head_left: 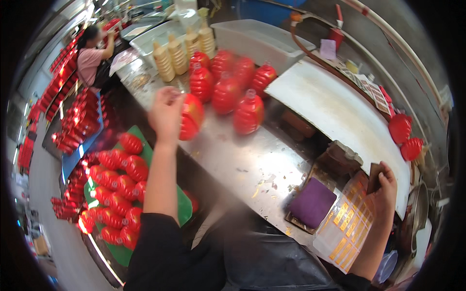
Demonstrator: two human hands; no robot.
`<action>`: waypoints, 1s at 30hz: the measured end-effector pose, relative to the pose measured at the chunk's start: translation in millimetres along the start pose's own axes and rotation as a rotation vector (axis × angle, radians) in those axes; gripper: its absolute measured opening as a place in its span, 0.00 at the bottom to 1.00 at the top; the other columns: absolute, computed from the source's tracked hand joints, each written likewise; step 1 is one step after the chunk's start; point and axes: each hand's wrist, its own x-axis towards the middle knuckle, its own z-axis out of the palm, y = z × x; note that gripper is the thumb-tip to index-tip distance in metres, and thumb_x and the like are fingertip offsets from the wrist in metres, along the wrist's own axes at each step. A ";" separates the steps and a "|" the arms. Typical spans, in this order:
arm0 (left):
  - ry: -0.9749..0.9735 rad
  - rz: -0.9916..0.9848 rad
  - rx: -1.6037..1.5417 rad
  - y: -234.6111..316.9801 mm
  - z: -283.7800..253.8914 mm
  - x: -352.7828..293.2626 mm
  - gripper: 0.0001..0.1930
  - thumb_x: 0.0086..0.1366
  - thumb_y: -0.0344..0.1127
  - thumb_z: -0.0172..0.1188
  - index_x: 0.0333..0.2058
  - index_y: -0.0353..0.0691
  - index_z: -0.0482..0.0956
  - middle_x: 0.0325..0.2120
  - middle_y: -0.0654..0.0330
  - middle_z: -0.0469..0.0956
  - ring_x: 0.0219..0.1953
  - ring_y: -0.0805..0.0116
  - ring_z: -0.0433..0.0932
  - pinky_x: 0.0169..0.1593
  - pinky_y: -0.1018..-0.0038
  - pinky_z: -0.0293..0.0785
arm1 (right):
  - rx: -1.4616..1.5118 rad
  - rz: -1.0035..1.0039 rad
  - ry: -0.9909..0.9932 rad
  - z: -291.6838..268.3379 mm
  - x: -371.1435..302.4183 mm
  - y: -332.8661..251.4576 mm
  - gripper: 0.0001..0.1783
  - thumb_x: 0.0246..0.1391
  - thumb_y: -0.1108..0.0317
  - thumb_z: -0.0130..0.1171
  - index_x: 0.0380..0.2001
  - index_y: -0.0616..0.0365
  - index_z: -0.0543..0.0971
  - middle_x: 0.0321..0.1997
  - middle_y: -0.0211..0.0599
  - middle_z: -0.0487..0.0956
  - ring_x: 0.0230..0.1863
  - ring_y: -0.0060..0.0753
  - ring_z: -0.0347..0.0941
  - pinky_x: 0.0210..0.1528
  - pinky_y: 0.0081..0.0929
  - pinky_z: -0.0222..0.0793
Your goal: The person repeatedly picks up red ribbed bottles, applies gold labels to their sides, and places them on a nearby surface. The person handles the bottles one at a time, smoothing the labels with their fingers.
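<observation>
My left hand is closed around the neck of a round, ribbed red bottle, at the left side of the metal table. Several similar red bottles stand just beyond it. Over at the right, my right hand pinches a thin, flat brown piece, whose kind I cannot make out. Below that hand lies a sheet of gold labels in rows. Beside the sheet sits a purple pad on a dark base.
Cream-coloured bottles and white plastic tubs line the table's back. A white board covers the right side. Left of me, more red bottles lie on a green board. Another person works at far left.
</observation>
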 end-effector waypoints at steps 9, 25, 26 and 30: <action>-0.002 0.044 0.497 -130.6 5.8 177.4 0.21 0.71 0.41 0.65 0.57 0.37 0.79 0.51 0.55 0.86 0.53 0.62 0.84 0.60 0.66 0.76 | -0.256 -0.132 0.268 -93.6 80.7 -78.2 0.14 0.65 0.58 0.64 0.29 0.55 0.80 0.19 0.25 0.74 0.17 0.17 0.67 0.17 0.22 0.56; -0.019 -0.019 0.323 -160.0 17.3 192.5 0.23 0.75 0.33 0.59 0.65 0.31 0.73 0.60 0.51 0.78 0.59 0.63 0.79 0.63 0.67 0.73 | -1.648 -0.427 0.795 -173.3 298.1 -132.1 0.37 0.63 0.38 0.59 0.62 0.57 0.78 0.60 0.52 0.83 0.62 0.52 0.79 0.62 0.49 0.75; -0.012 -0.040 0.208 -144.5 22.1 187.3 0.23 0.75 0.33 0.59 0.65 0.31 0.73 0.60 0.52 0.78 0.59 0.63 0.78 0.62 0.67 0.74 | -1.679 -0.385 0.787 -169.3 311.2 -131.5 0.34 0.63 0.40 0.60 0.59 0.57 0.79 0.56 0.51 0.85 0.57 0.49 0.82 0.57 0.47 0.77; -0.060 0.095 0.235 -84.9 36.3 147.9 0.19 0.76 0.31 0.58 0.62 0.31 0.76 0.59 0.54 0.78 0.60 0.65 0.77 0.65 0.69 0.71 | -1.659 -0.288 0.603 -143.5 340.5 -129.0 0.29 0.65 0.44 0.59 0.54 0.59 0.83 0.53 0.50 0.86 0.54 0.50 0.84 0.56 0.47 0.78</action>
